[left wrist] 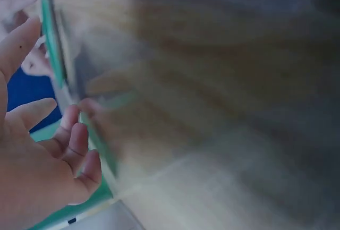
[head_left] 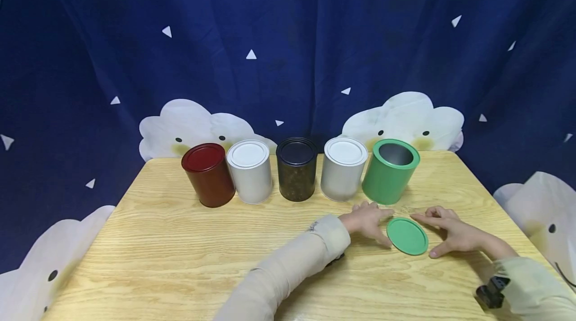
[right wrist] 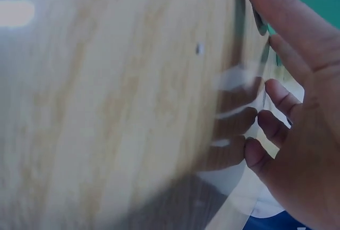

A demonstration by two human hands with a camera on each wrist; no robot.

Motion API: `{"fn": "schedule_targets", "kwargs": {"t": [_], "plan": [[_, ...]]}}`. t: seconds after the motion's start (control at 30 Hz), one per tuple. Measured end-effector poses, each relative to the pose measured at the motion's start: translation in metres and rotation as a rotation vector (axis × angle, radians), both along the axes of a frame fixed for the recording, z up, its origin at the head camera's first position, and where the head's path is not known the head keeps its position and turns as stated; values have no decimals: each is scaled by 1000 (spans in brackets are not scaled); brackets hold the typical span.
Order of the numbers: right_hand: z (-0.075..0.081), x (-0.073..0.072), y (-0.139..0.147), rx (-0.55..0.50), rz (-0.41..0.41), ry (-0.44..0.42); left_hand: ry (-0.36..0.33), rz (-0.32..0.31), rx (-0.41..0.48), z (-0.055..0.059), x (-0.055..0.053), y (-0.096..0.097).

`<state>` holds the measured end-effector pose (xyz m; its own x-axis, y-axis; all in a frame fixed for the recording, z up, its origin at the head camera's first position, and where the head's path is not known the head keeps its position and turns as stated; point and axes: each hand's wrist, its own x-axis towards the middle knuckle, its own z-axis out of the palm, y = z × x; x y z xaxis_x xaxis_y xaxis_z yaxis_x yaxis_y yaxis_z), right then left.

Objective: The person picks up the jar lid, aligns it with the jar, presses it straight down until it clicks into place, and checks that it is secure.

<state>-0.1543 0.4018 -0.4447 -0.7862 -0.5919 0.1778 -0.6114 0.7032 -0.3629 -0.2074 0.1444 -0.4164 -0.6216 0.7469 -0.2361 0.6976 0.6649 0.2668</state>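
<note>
A round green lid (head_left: 407, 236) lies on the table below a green can (head_left: 388, 177), whose top is uncovered and shows a dark grey inside. My left hand (head_left: 370, 222) is at the lid's left edge, fingers spread and thumb close to the rim. On the other side, my right hand (head_left: 456, 232) has thumb and index finger parted around the lid's right edge. Whether any fingertip touches the rim, I cannot tell. In the left wrist view the lid (left wrist: 51, 41) appears edge-on beyond the left hand (left wrist: 42, 166). The right wrist view shows the right hand (right wrist: 308, 118) low over the wood.
Left of the green can, a row of lidded cans stands along the back of the wooden table (head_left: 180, 261): dark red (head_left: 209, 181), white (head_left: 252, 178), black (head_left: 297, 176) and another white (head_left: 340, 176). A dark blue curtain (head_left: 288, 26) with white clouds hangs behind.
</note>
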Motion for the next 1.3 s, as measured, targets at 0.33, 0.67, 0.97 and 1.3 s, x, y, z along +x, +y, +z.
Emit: {"fn": "schedule_targets", "kwargs": {"t": [0.33,0.67,0.97,1.3], "plan": [[-4,-2,-2,4,7,46,87,13,-94,-11,7,13],[-7,-6,-8,-36,34,110,170,57,-148,-11,13,20],[-6,-4,-11,-57,17,58,198,47,-171,-15,12,22],[-2,2,-13,-109,-4,-9,141,-25,-76,-10,4,15]]}}
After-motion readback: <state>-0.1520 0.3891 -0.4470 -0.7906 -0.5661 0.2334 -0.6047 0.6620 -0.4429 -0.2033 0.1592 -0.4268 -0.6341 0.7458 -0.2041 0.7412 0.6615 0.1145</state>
